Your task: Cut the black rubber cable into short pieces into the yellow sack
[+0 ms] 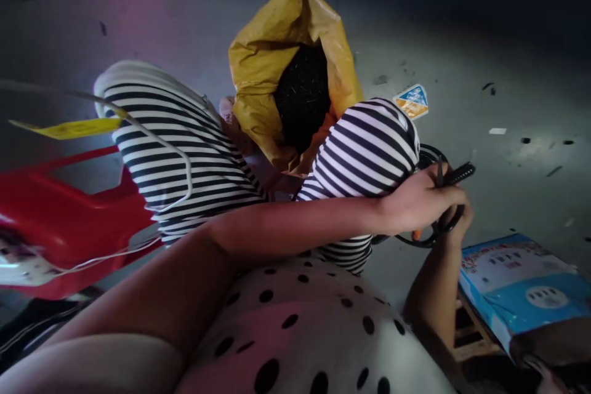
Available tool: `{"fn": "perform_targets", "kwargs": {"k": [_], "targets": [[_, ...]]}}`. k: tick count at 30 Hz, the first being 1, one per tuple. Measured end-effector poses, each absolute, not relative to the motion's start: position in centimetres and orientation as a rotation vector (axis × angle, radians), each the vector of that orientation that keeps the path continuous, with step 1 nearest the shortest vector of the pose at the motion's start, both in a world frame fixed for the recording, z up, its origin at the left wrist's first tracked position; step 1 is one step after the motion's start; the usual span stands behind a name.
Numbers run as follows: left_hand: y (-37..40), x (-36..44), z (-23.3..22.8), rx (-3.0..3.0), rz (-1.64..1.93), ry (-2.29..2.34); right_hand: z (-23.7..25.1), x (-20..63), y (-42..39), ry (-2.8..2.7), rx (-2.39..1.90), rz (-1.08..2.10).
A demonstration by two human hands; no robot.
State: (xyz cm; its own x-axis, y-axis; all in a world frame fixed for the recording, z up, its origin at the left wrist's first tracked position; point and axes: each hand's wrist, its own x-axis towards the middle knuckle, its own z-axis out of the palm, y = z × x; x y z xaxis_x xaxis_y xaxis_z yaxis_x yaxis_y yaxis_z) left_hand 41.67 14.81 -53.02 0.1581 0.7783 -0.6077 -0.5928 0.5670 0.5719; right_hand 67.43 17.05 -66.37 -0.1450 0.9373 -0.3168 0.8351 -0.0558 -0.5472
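Gripping a black cable (450,180), both the left hand (418,200) and right hand (457,221) hover over open floor (508,74).

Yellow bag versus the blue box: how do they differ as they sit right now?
The yellow bag stands upright with its mouth open, showing dark contents; the blue box lies flat and closed. The bag is crumpled, plain and soft; the box is rigid with printed pictures. The bag sits between the striped knees, beyond the hands; the box lies at the right, beside the right hand. Neither is touched: both hands hold a black cable.
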Motion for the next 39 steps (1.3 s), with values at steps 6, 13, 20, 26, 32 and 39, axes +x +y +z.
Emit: {"fn": "perform_targets", "kwargs": {"k": [6, 13, 20, 26, 32, 39], "targets": [[13.1, 41.6, -53.2, 0.239, 1.153, 0.965, -59.6, 57.9, 8.6, -1.689, -1.735, 0.768], [7.3, 37.8, -49.4, 0.413, 1.342, 1.122, -52.7, 55.2, 6.7, -2.155, -1.379, 0.245], [1.5, 34.0, -46.8, 0.422, 1.501, 1.199, -47.3, 49.0, 4.3, -2.565, -1.222, 0.466], [-3.5, 29.6, -46.0, 0.151, 1.61, 1.022, -50.0, 43.7, 1.8, -2.073, -1.152, 1.352], [-2.6, 22.6, -48.8, -0.223, 1.855, 1.0, -52.6, 40.0, 0.4, -1.619, -1.103, 2.069], [1.1, 19.6, -56.4, -0.271, 1.813, 1.273, -56.8, 36.3, 0.9, -1.655, -1.268, 2.043]]}}
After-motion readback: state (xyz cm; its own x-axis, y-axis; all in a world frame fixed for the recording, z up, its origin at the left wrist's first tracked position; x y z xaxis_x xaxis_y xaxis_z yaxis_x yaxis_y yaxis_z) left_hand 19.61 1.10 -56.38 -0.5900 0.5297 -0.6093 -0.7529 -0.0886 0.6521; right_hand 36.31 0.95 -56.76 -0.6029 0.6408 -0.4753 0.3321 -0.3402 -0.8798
